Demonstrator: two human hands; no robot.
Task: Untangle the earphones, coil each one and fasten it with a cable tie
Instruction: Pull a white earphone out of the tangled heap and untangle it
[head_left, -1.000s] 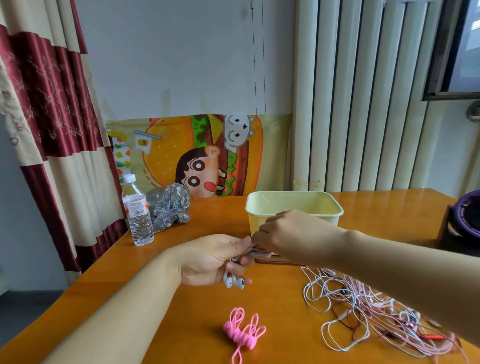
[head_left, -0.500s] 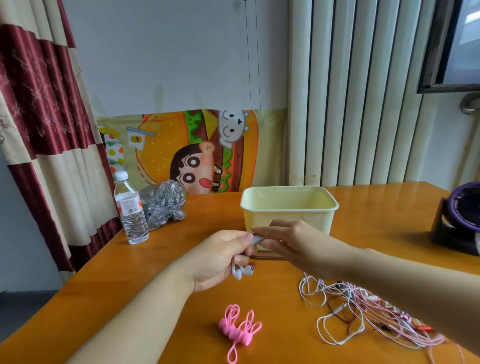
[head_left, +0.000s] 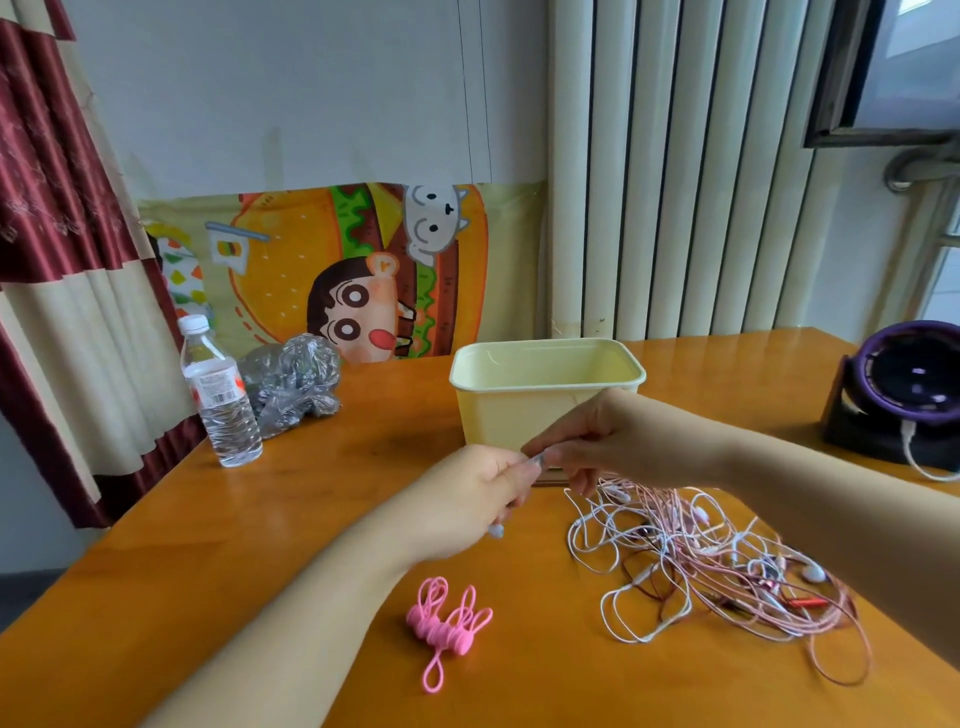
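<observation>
Cable ties (head_left: 448, 626), a pink bundle, lie nearest on the desk (head_left: 311, 519), with the tangle (head_left: 701, 561) of pink and white cords sprawled to their right. Just beyond, the left hand (head_left: 475, 499) has its grip curled round a white earphone (head_left: 496, 530), one bud hanging below. The right hand (head_left: 592, 441) pinches what looks like the same wire at the top. Such wire is likely light, limp and springy, so hold the coil across its middle, not by the buds. Farther back stands a yellow tub (head_left: 545, 400).
</observation>
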